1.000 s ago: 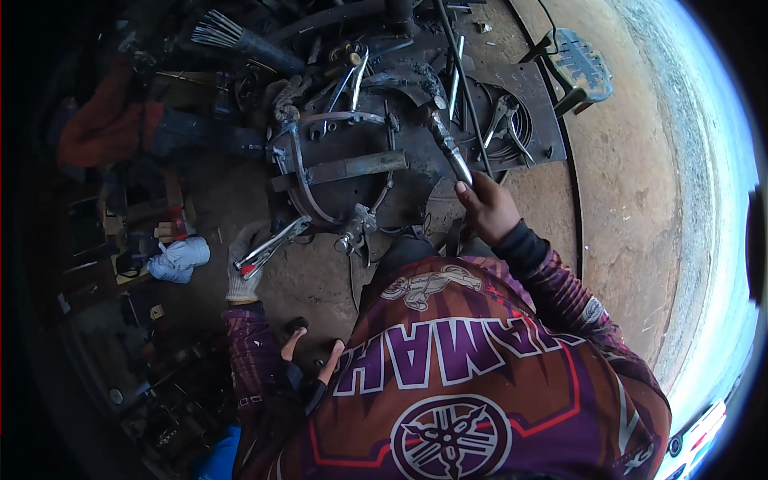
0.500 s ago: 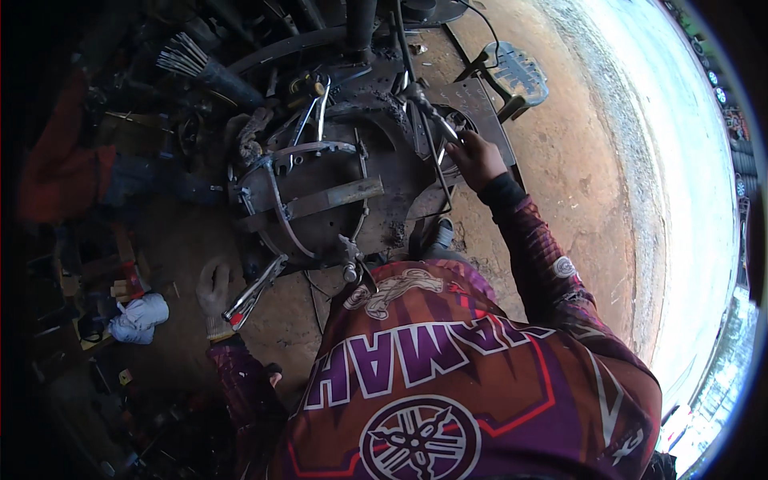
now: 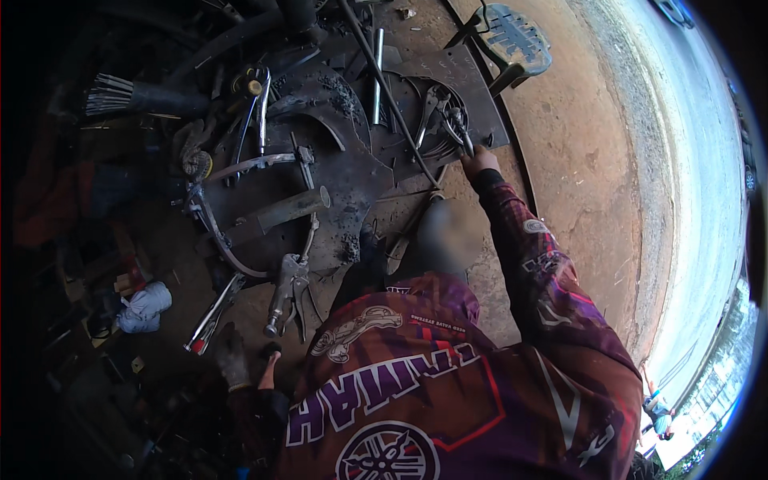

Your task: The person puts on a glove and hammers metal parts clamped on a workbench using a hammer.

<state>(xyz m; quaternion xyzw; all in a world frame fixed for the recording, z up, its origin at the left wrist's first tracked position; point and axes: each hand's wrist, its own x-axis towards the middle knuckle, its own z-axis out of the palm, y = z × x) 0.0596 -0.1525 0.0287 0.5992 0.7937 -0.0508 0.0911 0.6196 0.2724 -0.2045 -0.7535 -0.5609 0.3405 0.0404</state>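
Observation:
My right hand (image 3: 481, 162) is closed around the handle of silver locking pliers (image 3: 466, 142), over the metal plate on the right side of the workbench. The pliers' far end lies among curved metal pieces. My gloved left hand (image 3: 233, 360) hangs low in shadow at the left, fingers apparently loose and holding nothing I can see. Nearby, a welded frame of curved rods (image 3: 254, 166) rests on the bench with a flat metal bar (image 3: 276, 213) across it. More locking pliers (image 3: 290, 292) grip its near edge, and another pair (image 3: 214, 317) sticks out beside them.
Long-handled pliers (image 3: 262, 112) stand at the frame's far side. A silver tube (image 3: 378, 76) and a long dark rod (image 3: 376, 68) cross the bench. A bundle of thin rods (image 3: 112, 94) is at far left, a plastic stool (image 3: 512, 40) beyond the bench, a pale cloth (image 3: 144, 307) low left.
My right hand has moved the pliers from beside the upright rod down toward the plate. My left hand has dropped lower, away from the red-tipped pliers. The view has shifted right.

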